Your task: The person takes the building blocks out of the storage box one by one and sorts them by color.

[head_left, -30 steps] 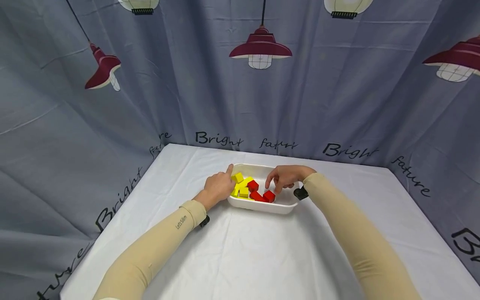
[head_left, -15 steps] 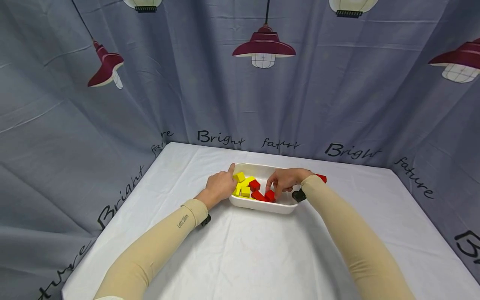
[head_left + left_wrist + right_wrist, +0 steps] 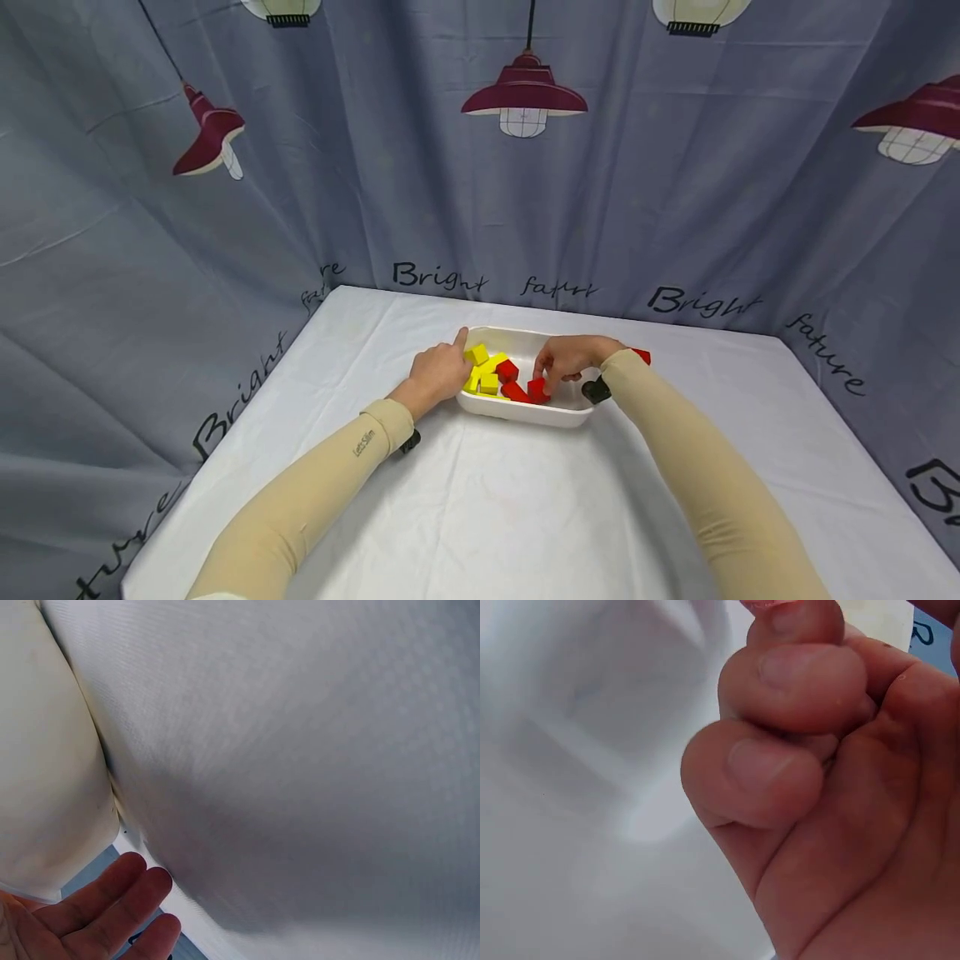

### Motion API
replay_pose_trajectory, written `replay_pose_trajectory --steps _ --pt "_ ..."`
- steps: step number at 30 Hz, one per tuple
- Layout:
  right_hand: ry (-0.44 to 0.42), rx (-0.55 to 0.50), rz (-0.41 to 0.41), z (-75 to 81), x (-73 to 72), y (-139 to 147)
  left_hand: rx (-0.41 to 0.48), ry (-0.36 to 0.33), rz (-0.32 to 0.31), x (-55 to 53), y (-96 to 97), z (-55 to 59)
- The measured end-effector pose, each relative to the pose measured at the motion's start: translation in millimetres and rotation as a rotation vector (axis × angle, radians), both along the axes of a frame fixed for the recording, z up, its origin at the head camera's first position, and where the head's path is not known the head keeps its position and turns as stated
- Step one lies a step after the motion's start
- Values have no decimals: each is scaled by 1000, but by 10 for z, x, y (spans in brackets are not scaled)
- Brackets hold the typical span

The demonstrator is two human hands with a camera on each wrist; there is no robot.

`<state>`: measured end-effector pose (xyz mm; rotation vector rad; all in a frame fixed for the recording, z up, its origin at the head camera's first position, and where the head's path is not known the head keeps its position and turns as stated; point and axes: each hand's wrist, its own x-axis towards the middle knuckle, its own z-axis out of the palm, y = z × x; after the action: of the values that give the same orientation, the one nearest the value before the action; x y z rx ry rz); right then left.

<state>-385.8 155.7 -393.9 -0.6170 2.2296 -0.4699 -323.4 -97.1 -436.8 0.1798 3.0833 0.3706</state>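
A white tray (image 3: 525, 414) holds several yellow blocks (image 3: 488, 383) at its left end and several red blocks (image 3: 507, 372) near the middle. My right hand (image 3: 572, 357) reaches into the tray and pinches a red block (image 3: 536, 390) between thumb and index finger. In the right wrist view the other fingers (image 3: 795, 686) curl toward the palm; that block is mostly out of sight. My left hand (image 3: 438, 372) rests against the tray's left end, one finger lying along the rim. Fairly straight fingers (image 3: 112, 907) show beside the tray's outer wall (image 3: 45, 750) in the left wrist view; the thumb is hidden.
A further red block (image 3: 642, 356) lies beyond the tray's right end, partly behind the right sleeve. White cloth (image 3: 480, 508) covers the table. A grey-blue curtain (image 3: 420, 192) with printed lamps and lettering hangs behind and at the sides.
My right hand has lowered onto a red block, pinched it and shifted it slightly left. The red block behind the right sleeve has come into view. The left hand has stayed put.
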Motion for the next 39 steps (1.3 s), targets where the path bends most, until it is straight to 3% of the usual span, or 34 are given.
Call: replay_pose_trajectory --steps 8,17,31,39 --pt "80 7 -7 143 -36 11 8 16 5 -30 -35 14" --pt "136 -3 -100 330 -22 127 4 3 11 -49 -53 16" --pt "320 -27 -166 447 -23 541 9 1 8 -14 -26 4" --pt "399 -57 -214 445 -11 762 -52 19 -22 -8 -3 -12"
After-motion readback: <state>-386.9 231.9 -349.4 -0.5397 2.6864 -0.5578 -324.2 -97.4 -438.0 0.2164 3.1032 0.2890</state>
